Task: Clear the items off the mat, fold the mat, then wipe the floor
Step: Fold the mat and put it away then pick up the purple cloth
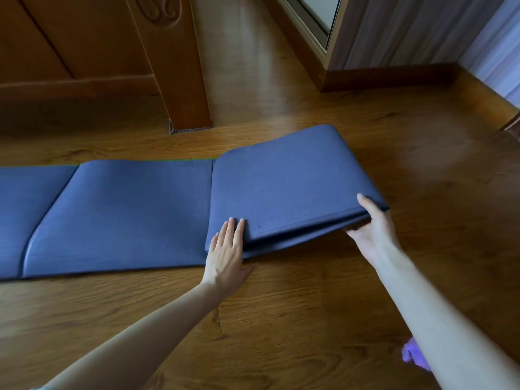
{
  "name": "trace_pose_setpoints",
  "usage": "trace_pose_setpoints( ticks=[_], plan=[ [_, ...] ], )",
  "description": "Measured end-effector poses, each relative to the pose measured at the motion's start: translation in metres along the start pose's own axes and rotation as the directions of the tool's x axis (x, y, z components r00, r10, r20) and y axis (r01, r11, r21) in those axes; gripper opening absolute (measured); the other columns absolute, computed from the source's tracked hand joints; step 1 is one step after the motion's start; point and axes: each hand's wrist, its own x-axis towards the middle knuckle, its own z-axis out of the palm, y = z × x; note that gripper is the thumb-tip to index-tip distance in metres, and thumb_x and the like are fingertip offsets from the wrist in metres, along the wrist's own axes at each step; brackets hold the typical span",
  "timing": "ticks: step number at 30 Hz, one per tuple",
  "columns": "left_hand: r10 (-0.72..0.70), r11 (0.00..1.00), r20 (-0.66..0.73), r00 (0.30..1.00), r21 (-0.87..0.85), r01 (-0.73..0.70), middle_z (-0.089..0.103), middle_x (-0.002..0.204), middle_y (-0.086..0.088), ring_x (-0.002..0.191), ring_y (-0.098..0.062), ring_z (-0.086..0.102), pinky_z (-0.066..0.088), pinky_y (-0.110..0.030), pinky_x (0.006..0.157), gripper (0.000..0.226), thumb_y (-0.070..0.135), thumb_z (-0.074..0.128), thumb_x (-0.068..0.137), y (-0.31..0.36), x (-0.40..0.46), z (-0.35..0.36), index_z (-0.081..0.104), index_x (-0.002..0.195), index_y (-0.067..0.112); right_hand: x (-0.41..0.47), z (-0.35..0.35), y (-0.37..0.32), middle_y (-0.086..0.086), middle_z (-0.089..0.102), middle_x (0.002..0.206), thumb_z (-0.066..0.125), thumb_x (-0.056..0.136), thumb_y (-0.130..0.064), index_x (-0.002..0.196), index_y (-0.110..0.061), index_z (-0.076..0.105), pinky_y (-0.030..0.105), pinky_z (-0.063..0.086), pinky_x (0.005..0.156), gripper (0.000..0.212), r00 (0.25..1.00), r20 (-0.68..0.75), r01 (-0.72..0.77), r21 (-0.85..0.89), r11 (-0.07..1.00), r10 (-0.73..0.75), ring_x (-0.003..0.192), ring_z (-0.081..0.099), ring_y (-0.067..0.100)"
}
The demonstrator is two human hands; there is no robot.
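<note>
Blue mat (118, 212) is lying on the floor (281, 319), its right end folded over. The left hand (225, 249) is pressing flat-fingered to steady the stack; the right hand (368, 226) is gripping the folded corner, likely to carry the fold along.

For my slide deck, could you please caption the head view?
Left hand presses the half-folded blue mat while the right hand grips its folded end.
</note>
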Motion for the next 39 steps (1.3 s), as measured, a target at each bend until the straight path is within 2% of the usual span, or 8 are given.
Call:
trace_pose_setpoints(
  ticks=[3,7,11,19,29,31,35,39],
  plan=[
    [-0.131,0.987,-0.049,0.990,-0.097,0.126,-0.001,0.158,-0.008,0.146,-0.022,-0.001,0.006,-0.035,0.118,0.097,0.050,0.058,0.085,0.009,-0.001,-0.005,-0.007,0.149,0.014,-0.013,0.039,-0.008,0.000,0.058,0.110,0.066,0.081,-0.008,0.124,-0.020,0.042,0.041,0.048,0.076,0.050,0.992,0.059,0.117,-0.056,0.992,-0.113,0.101,0.058,0.018],
    [-0.233,0.950,-0.114,0.966,-0.239,0.201,0.016,0.155,-0.008,0.144,-0.021,0.012,0.017,-0.035,0.116,0.094,0.042,0.064,0.084,0.007,0.000,-0.011,0.003,0.149,0.010,-0.042,0.084,-0.010,-0.005,0.057,0.107,0.065,0.084,-0.009,0.126,-0.020,0.035,0.032,0.048,0.086,0.053,0.947,0.186,0.294,-0.181,0.939,-0.261,0.097,0.059,0.008],
    [-0.326,0.888,-0.135,0.936,-0.382,0.255,0.029,0.149,-0.012,0.137,-0.026,0.030,0.029,-0.033,0.110,0.087,0.032,0.066,0.084,0.004,-0.005,-0.018,0.011,0.147,0.005,-0.074,0.122,0.000,-0.002,0.056,0.108,0.066,0.083,-0.005,0.111,-0.022,0.035,0.012,0.046,0.070,0.045,0.855,0.335,0.473,-0.193,0.859,-0.396,0.083,0.061,-0.004],
    [-0.318,0.844,-0.098,0.943,-0.482,0.234,0.056,0.125,-0.008,0.104,-0.027,0.057,0.041,-0.031,0.086,0.063,0.019,0.050,0.094,-0.011,-0.016,-0.039,0.016,0.147,0.021,-0.102,0.152,0.018,0.001,0.050,0.124,0.070,0.076,-0.016,0.113,-0.031,0.036,0.021,0.049,0.082,0.052,0.662,0.571,0.692,-0.214,0.690,-0.486,0.106,0.058,0.007],
    [-0.093,0.988,-0.020,0.996,-0.128,0.089,0.060,0.113,-0.003,0.088,-0.025,0.061,0.045,-0.033,0.074,0.060,0.031,0.040,0.099,0.032,-0.008,-0.044,0.007,0.149,0.033,-0.061,0.090,-0.010,-0.001,0.058,0.118,0.069,0.083,-0.014,0.133,-0.012,0.040,0.014,0.048,0.083,0.058,0.827,0.173,0.557,-0.376,0.740,-0.535,0.099,0.059,0.002],
    [-0.062,0.994,0.025,0.998,-0.093,0.065,0.060,0.112,-0.003,0.087,-0.025,0.061,0.046,-0.034,0.072,0.059,0.033,0.038,0.100,0.052,-0.006,-0.039,0.006,0.149,0.033,-0.053,0.071,-0.020,-0.002,0.060,0.112,0.065,0.084,-0.013,0.131,-0.011,0.044,0.011,0.048,0.076,0.051,0.835,0.082,0.529,-0.393,0.752,-0.544,0.093,0.060,-0.001],
    [-0.002,0.998,0.147,0.989,0.069,-0.008,0.057,0.114,-0.007,0.074,-0.025,0.052,0.034,-0.032,0.053,0.057,0.033,0.033,0.101,0.096,0.006,-0.031,0.002,0.149,0.029,-0.041,0.033,-0.041,0.003,0.061,0.112,0.060,0.085,-0.012,0.123,-0.008,0.048,0.027,0.048,0.082,0.039,0.827,-0.086,0.480,-0.407,0.777,-0.556,0.096,0.061,0.012],
    [0.094,0.984,0.247,0.964,0.127,-0.128,0.057,0.111,-0.012,0.063,-0.024,0.039,0.021,-0.029,0.043,0.058,0.031,0.033,0.101,0.140,0.008,-0.025,0.002,0.149,0.022,-0.036,-0.001,-0.062,0.001,0.060,0.110,0.057,0.087,-0.013,0.117,-0.012,0.049,0.019,0.045,0.070,0.031,0.791,-0.203,0.469,-0.404,0.785,-0.577,0.084,0.059,0.005]
  ],
)
